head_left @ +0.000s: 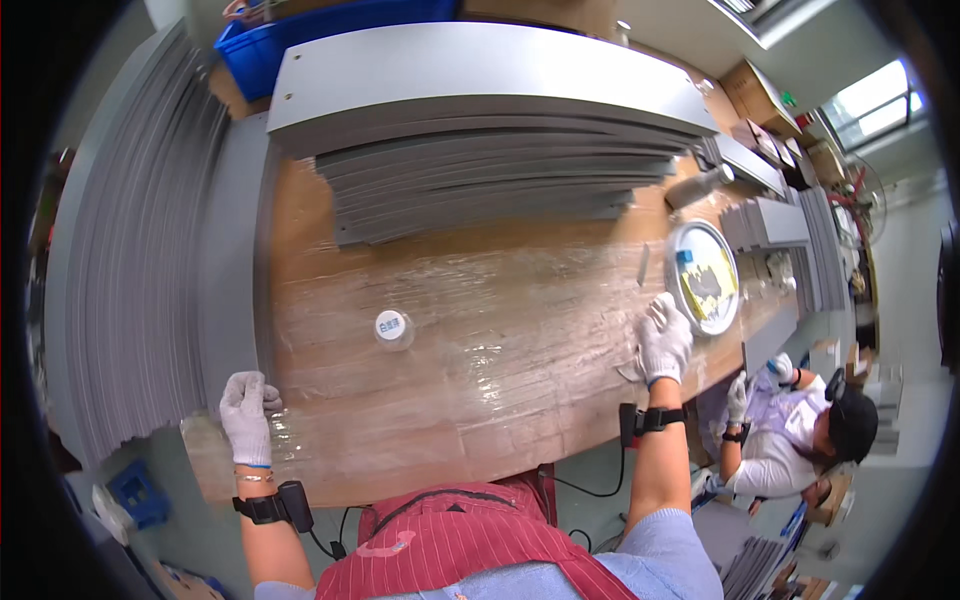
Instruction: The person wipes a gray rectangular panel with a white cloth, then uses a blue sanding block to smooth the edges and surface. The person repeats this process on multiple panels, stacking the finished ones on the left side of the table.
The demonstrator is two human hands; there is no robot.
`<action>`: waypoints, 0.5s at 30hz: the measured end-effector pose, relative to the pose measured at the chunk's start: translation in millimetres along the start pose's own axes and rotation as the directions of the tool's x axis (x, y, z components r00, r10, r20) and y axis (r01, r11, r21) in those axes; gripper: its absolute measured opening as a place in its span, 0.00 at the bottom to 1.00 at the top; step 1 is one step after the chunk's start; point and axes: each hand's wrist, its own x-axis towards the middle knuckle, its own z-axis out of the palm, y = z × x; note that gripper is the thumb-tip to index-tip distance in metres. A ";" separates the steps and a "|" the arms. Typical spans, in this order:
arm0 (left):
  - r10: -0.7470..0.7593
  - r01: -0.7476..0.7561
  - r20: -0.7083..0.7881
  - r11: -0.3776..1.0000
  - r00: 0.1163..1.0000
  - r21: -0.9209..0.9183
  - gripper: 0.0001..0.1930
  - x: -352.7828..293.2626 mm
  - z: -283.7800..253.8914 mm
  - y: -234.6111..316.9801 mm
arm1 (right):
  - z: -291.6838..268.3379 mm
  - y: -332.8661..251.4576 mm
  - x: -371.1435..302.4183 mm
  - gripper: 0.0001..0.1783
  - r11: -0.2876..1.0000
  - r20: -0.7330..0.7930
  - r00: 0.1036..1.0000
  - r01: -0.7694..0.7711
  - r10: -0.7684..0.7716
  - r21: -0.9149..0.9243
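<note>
My left hand [247, 415], in a white knit glove, is at the near end of a long grey panel [232, 270] on the left. Its fingers are closed on the panel's corner. My right hand [664, 342], gloved alike, is closed beside a round white-rimmed lid or tray [729, 318] smeared with yellow and grey paste. A thin greyish piece juts out at its wrist side; what the fingers hold is hidden. A small blue block [684, 257] rests on the tray's far edge. Between my hands a clear jar with a white cap [391, 326] stands on the film-covered table [480, 390].
Stacked grey panels [500, 75] lie across the far side; another tall stack [130, 250] lines the left. A grey bottle [700, 187] lies at the far right, with a thin strip [643, 265] near the tray. A co-worker in a black cap [852, 424] sits right.
</note>
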 end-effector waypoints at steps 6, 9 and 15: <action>0.092 -0.075 -0.161 0.991 0.983 0.108 0.05 -8.2 -7.6 11.9 | 59.4 116.9 -28.1 0.27 0.966 0.111 0.965 0.220 -0.236 0.139; 0.328 -0.234 -0.237 0.907 0.915 0.350 0.04 -11.3 -28.6 -7.0 | 83.5 122.4 -38.4 0.15 0.871 0.187 0.982 -0.087 -0.006 0.484; 0.742 -0.620 0.110 0.457 0.661 0.638 0.07 24.2 -59.2 -2.4 | -36.6 -108.7 -134.8 0.16 0.756 0.604 0.790 -0.332 -0.104 0.564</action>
